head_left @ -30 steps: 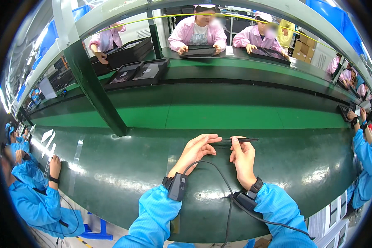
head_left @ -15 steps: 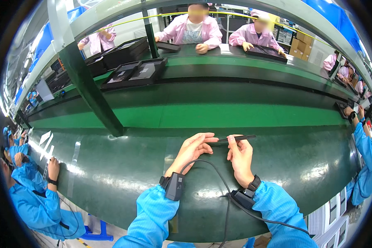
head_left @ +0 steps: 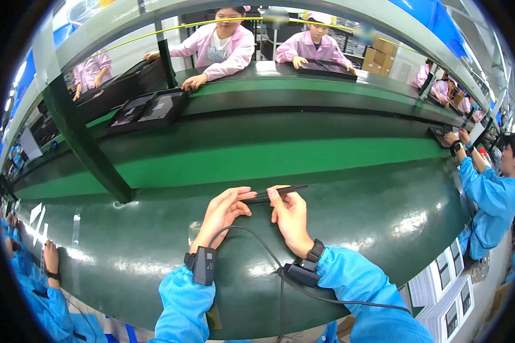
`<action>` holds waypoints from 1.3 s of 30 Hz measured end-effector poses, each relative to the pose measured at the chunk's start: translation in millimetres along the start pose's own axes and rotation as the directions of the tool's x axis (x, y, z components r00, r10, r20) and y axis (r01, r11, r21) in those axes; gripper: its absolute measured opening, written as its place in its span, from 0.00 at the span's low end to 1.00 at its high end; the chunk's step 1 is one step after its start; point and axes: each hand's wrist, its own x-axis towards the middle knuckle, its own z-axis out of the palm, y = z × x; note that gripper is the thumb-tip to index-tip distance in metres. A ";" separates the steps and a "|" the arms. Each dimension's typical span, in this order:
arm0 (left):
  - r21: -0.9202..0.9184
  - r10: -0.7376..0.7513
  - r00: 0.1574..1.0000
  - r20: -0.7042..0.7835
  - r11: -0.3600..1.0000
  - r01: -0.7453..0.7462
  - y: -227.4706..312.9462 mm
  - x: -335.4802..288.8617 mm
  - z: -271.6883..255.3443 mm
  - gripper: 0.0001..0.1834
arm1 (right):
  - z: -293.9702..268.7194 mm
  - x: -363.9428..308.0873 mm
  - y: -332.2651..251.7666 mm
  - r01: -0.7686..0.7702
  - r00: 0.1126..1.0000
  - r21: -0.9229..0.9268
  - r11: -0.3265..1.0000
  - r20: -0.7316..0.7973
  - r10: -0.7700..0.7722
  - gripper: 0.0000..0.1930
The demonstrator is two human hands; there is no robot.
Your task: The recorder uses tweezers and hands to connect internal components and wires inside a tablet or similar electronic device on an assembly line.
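Note:
Between thumb and fingers, my right hand [head_left: 290, 220] pinches a slim black tool that looks like tweezers [head_left: 293, 189], held nearly level above the green table [head_left: 154, 228]. Its narrow end points left, to the fingertips of my left hand [head_left: 218, 214]. That left hand is open, fingers stretched and slightly apart, palm turned inward. Whether its fingertips touch the tool's tip, I cannot tell. Each wrist carries a strapped black device, and a black cable [head_left: 263, 244] runs between them.
Beyond the table runs a bright green belt [head_left: 240, 163]. A dark post [head_left: 91, 146] rises at the left. Black trays [head_left: 149, 110] lie across the belt, one touched by a pink-sleeved co-worker's hand [head_left: 194, 82]. Blue-sleeved co-workers sit left and right. White sheets [head_left: 440, 286] stand at lower right.
The whole view has swung, so everything sits farther left in it. My hands keep nearly the same pose. Across the belt, the pink-sleeved co-worker's hand has reached the black tray.

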 end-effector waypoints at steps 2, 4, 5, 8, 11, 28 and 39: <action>-0.010 0.020 1.000 0.007 1.000 -0.020 -4.2 3.4 -0.6 0.22 | -1.7 0.7 -0.1 0.014 1.000 -0.009 1.000 -0.002 -0.014 0.11; 0.021 0.017 1.000 -0.021 1.000 -0.017 -3.5 4.8 0.1 0.21 | -1.6 2.6 2.8 0.006 1.000 -0.005 1.000 0.000 -0.006 0.13; 0.024 0.040 0.999 -0.029 0.999 -0.040 -4.2 5.1 -6.4 0.20 | 3.1 2.7 3.5 0.025 1.000 -0.010 1.000 0.001 -0.025 0.13; 0.043 0.043 0.996 -0.079 0.998 -0.040 1.0 2.4 -17.6 0.21 | 12.7 3.6 7.3 -0.008 1.000 -0.005 1.000 0.027 0.008 0.14; 0.011 0.056 0.997 -0.051 0.998 -0.055 -6.8 9.8 -16.2 0.22 | 3.8 7.1 9.8 -0.012 1.000 0.000 1.000 0.001 0.012 0.14; 0.018 0.047 0.996 -0.072 0.999 -0.046 -6.6 6.1 -8.2 0.20 | 2.3 3.6 6.4 -0.049 0.999 0.026 0.998 0.009 0.049 0.13; 0.043 0.047 0.998 -0.050 0.998 -0.045 -8.5 8.6 -3.9 0.21 | 0.0 4.3 9.5 -0.009 1.000 0.026 1.000 0.007 0.009 0.12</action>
